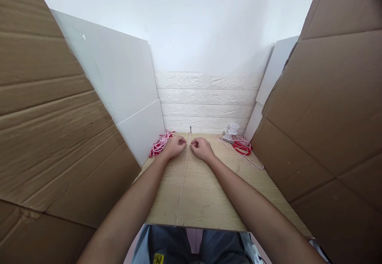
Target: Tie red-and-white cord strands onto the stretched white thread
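Observation:
A pale cord [182, 188] runs from a small dark nail [190, 128] at the back of the wooden board down to its front edge. My left hand [176, 146] is on the left of this cord, fingers closed in a pinch. Across the cord, my right hand [202, 148] is pinched the same way. A short, thin light thread stretches between the two sets of fingertips and crosses the cord just below the nail. How the thread passes around the cord is too small to tell.
Beside my left hand lies a heap of red and pink-white cord [161, 144]. At the back right are white spools [232, 128], red-handled scissors [242, 148] and loose pinkish cord. Cardboard walls [322, 109] flank the wooden board [209, 204]; a white brick-pattern wall [209, 97] closes the back.

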`<state>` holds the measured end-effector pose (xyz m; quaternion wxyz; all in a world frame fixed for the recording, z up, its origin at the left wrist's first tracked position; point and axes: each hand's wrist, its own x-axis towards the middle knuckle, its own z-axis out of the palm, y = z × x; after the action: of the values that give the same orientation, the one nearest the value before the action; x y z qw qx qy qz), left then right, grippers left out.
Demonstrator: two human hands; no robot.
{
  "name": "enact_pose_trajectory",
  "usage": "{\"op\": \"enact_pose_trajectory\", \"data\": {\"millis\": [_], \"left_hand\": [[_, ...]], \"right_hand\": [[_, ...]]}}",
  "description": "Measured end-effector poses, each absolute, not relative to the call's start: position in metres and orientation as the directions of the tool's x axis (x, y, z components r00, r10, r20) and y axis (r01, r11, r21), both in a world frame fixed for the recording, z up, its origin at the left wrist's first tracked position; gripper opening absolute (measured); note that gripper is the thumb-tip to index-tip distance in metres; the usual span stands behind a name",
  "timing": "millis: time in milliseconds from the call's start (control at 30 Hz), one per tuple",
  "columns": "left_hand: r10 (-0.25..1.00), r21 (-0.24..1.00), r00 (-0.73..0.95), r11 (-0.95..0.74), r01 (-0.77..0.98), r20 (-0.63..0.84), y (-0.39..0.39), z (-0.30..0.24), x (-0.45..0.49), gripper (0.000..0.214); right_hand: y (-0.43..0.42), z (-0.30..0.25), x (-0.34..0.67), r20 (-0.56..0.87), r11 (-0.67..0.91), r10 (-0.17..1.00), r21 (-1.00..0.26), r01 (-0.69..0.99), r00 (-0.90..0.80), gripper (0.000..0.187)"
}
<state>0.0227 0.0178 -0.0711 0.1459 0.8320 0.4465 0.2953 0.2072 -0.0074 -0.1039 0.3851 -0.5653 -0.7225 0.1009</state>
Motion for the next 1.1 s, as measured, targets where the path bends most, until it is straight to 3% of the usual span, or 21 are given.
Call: {"op": "enact_pose_trajectory", "data": {"millis": [167, 467, 767, 1100], "left_hand": [[0.830, 0.448, 0.414, -0.552, 0.703, 0.373, 0.019, -0.072, 0.024, 0.016], [0.847, 0.482, 0.406, -0.530, 0.698, 0.344, 0.019, -0.073, 0.024, 0.026], [0.819, 0.434, 0.447, -0.570, 0.697, 0.359, 0.017, -0.073, 0.029, 0.022], [0.839, 0.483, 0.422, -0.543, 0.687, 0.343, 0.016, -0.073, 0.029, 0.023]], "right_hand": [[-0.002, -0.107, 0.209, 0.418, 0.331, 0.906, -0.603, 0.726, -0.067, 0.009], [0.000, -0.105, 0.209, 0.337, 0.291, 0.940, -0.714, 0.636, -0.052, 0.018], [0.005, -0.105, 0.210, 0.342, 0.326, 0.935, -0.732, 0.599, -0.091, 0.015], [0.003, -0.103, 0.209, 0.335, 0.298, 0.941, -0.749, 0.592, -0.049, 0.013]]}}
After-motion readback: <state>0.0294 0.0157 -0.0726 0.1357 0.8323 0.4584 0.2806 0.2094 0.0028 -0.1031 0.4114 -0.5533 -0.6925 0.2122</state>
